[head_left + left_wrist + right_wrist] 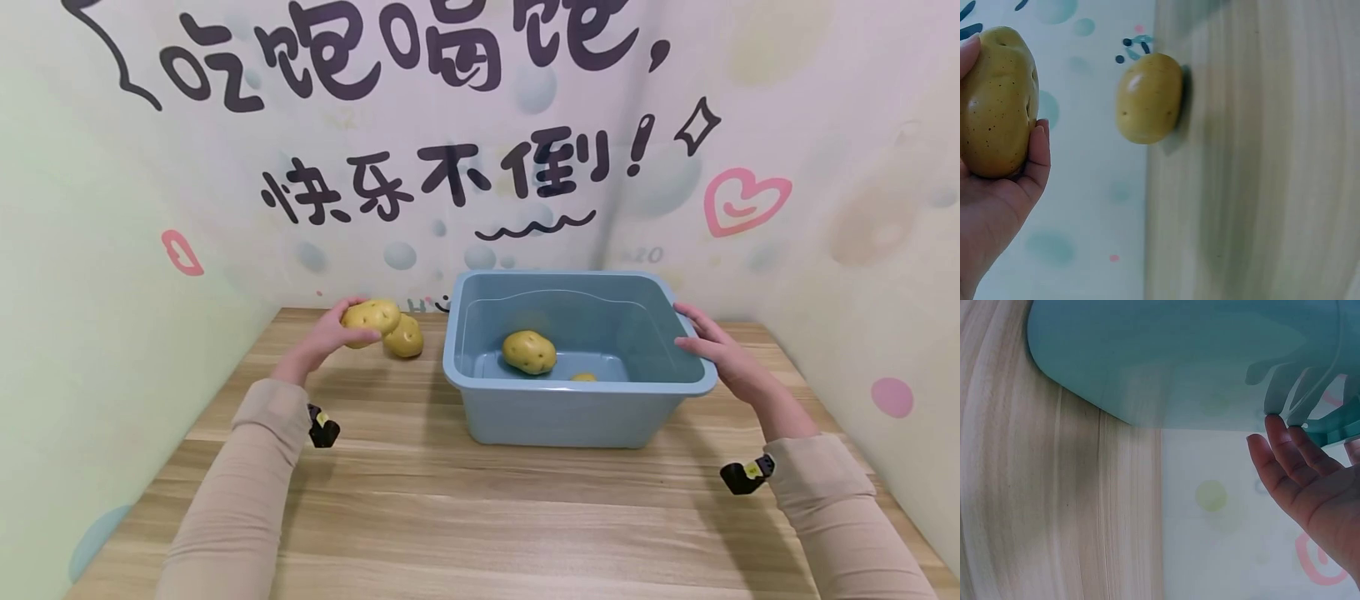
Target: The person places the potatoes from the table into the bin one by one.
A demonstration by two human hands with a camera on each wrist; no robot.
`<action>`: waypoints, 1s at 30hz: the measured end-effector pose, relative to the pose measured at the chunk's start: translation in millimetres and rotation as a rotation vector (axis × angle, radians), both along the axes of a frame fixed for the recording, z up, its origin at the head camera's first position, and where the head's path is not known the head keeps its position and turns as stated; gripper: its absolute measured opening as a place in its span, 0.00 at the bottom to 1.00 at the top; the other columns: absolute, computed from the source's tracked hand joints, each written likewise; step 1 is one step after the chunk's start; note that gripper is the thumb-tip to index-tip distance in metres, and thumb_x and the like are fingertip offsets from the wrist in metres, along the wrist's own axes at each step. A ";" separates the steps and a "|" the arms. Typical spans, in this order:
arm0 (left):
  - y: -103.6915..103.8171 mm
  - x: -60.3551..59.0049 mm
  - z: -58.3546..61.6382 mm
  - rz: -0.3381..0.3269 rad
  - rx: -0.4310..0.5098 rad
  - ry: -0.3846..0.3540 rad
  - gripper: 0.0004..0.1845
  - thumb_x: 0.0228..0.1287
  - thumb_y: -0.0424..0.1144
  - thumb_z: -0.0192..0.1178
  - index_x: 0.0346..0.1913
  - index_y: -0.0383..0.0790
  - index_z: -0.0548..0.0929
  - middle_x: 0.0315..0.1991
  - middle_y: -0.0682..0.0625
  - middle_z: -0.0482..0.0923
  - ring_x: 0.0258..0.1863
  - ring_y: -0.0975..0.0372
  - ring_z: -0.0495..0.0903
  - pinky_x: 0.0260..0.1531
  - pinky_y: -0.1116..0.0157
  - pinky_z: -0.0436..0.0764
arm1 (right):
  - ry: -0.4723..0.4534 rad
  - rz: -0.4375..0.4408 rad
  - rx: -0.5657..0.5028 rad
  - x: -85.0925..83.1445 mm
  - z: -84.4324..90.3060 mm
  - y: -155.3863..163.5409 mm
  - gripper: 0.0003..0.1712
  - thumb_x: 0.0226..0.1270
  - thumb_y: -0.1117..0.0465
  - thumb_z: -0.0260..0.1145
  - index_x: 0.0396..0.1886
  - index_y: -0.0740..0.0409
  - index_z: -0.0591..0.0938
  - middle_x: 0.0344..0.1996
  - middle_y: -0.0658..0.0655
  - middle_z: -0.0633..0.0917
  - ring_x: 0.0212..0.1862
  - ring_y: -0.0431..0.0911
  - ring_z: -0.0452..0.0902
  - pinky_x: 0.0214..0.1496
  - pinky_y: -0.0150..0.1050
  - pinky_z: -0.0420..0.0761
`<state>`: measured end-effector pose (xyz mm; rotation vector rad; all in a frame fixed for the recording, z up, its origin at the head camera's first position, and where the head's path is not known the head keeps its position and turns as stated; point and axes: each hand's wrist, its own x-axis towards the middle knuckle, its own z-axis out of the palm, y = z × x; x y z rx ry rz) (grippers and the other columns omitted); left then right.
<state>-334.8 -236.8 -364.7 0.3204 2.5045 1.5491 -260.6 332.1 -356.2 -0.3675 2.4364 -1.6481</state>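
Centrally, a light blue plastic tub [570, 417] stands on the wooden bench [450, 500], close to the decorated back wall [480, 167].

Left hand [326, 337]: raised just above the bench to the left of the tub, its fingers [1038, 156] and thumb curled round a yellow potato [371, 318]; in the left wrist view the potato [999, 103] sits in the palm with the fingertips wrapped over its lower edge. A second potato [405, 336] lies on the bench just behind and beside the held one, near the wall; whether the two touch cannot be told from the head view, while the left wrist view shows them apart, the second potato [1149, 97] resting at the bench's far edge.

Right hand [712, 346]: set against the right end of the tub, fingers straight and laid along the rim, gripping nothing. In the right wrist view the fingertips [1275, 428] meet the underside of the tub's lip [1310, 394], with the palm open below.

Inside the tub: a third potato [528, 352] lies on the floor towards the left, and a small part of a fourth yellow piece [582, 377] shows just over the near wall.

Both forearms wear beige sleeves [247, 467], each with a small black device at the wrist [322, 427].
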 end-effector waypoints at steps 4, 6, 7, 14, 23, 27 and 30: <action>1.6 1.2 12.8 0.000 -0.014 0.007 0.42 0.55 0.39 0.62 0.68 0.38 0.51 0.62 0.35 0.56 0.55 0.49 0.61 0.53 0.57 0.63 | 0.003 0.002 0.000 -0.8 -0.3 0.1 0.35 0.70 0.55 0.48 0.72 0.45 0.44 0.68 0.67 0.46 0.55 0.42 0.60 0.45 0.27 0.74; 2.3 1.5 19.2 -0.003 -0.012 0.004 0.41 0.55 0.39 0.63 0.68 0.39 0.52 0.62 0.35 0.56 0.55 0.49 0.61 0.53 0.56 0.63 | 0.003 0.003 -0.002 -1.3 -0.6 0.3 0.35 0.70 0.55 0.48 0.72 0.45 0.44 0.68 0.67 0.46 0.55 0.41 0.60 0.45 0.27 0.74; 2.4 1.8 22.4 -0.004 -0.009 0.001 0.41 0.55 0.38 0.62 0.68 0.39 0.51 0.62 0.35 0.56 0.55 0.49 0.60 0.53 0.56 0.63 | 0.003 0.003 -0.004 -1.5 -0.7 0.5 0.35 0.70 0.55 0.48 0.72 0.45 0.44 0.68 0.67 0.46 0.55 0.41 0.60 0.45 0.27 0.74; 8.9 9.5 52.4 -0.016 0.022 -0.012 0.40 0.56 0.35 0.60 0.69 0.36 0.50 0.64 0.35 0.53 0.55 0.50 0.58 0.55 0.55 0.60 | 0.003 0.006 -0.006 -3.0 -1.6 1.7 0.36 0.70 0.55 0.48 0.72 0.46 0.44 0.67 0.68 0.47 0.52 0.36 0.63 0.45 0.27 0.74; 16.7 -0.2 68.4 -0.022 0.008 0.039 0.40 0.54 0.35 0.62 0.68 0.39 0.53 0.63 0.38 0.56 0.54 0.53 0.60 0.57 0.56 0.59 | 0.004 0.008 0.000 -2.8 -1.2 2.7 0.36 0.71 0.56 0.48 0.72 0.47 0.42 0.68 0.68 0.46 0.52 0.36 0.63 0.44 0.27 0.75; 21.2 -3.0 73.1 -0.017 0.000 0.044 0.39 0.53 0.37 0.63 0.67 0.43 0.56 0.60 0.40 0.59 0.53 0.53 0.61 0.55 0.56 0.59 | 0.001 0.009 0.008 -3.0 -1.6 2.9 0.36 0.71 0.56 0.48 0.72 0.47 0.42 0.68 0.68 0.46 0.53 0.37 0.61 0.45 0.27 0.74; 26.2 -3.0 78.7 -0.024 -0.006 0.050 0.38 0.52 0.37 0.64 0.66 0.44 0.57 0.59 0.41 0.61 0.52 0.53 0.62 0.54 0.56 0.60 | 0.005 0.012 0.009 -3.0 -1.3 3.0 0.36 0.71 0.56 0.47 0.72 0.48 0.43 0.68 0.68 0.46 0.53 0.37 0.62 0.45 0.27 0.74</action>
